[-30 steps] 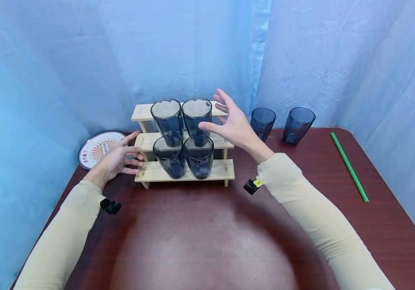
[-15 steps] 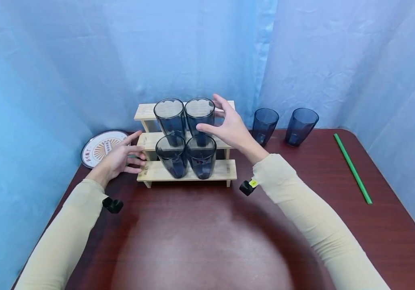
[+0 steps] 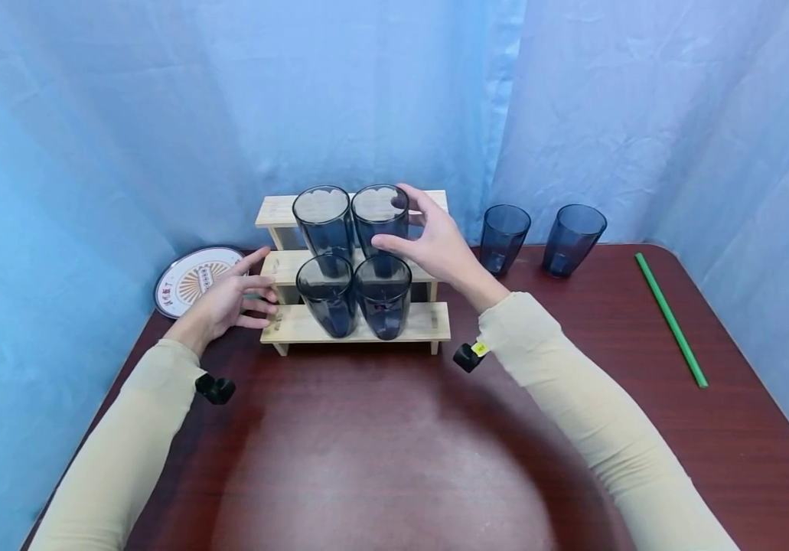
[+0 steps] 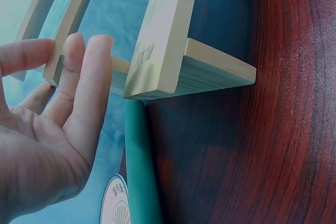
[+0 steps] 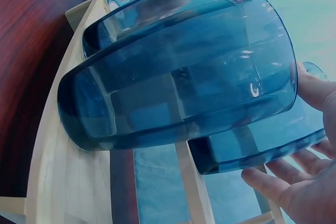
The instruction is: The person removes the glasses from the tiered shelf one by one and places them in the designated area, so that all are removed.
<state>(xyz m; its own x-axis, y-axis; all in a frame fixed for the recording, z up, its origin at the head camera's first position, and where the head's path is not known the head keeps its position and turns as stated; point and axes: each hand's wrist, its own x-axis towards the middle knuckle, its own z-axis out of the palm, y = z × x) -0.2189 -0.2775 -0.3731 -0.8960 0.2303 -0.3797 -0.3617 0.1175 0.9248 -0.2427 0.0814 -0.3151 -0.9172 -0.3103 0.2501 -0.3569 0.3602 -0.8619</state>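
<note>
Two dark blue glass tumblers stand on the lower step of a wooden three-step rack (image 3: pixel 424 321), one of them the front right tumbler (image 3: pixel 383 298). Two more stand behind on the middle step. My right hand (image 3: pixel 438 241) holds the rear right tumbler (image 3: pixel 371 223) near its rim, thumb in front and fingers round the far side. In the right wrist view the front right tumbler (image 5: pixel 178 77) partly hides the held tumbler (image 5: pixel 247 148). My left hand (image 3: pixel 225 302) is at the rack's left end, its fingers (image 4: pixel 92 93) extended and touching the middle step (image 4: pixel 73 19).
Two more tumblers, a nearer one (image 3: pixel 502 237) and a farther one (image 3: pixel 573 239), stand right of the rack. A green stick (image 3: pixel 671 320) lies at the table's right. A round printed plate (image 3: pixel 190 279) and a green cylinder (image 4: pixel 140 166) lie left of the rack. Blue curtains (image 3: pixel 366 92) enclose the table.
My right hand has come in from the right and closed round the rear right tumbler. The left hand stays at the rack's left end. The head view has shifted slightly.
</note>
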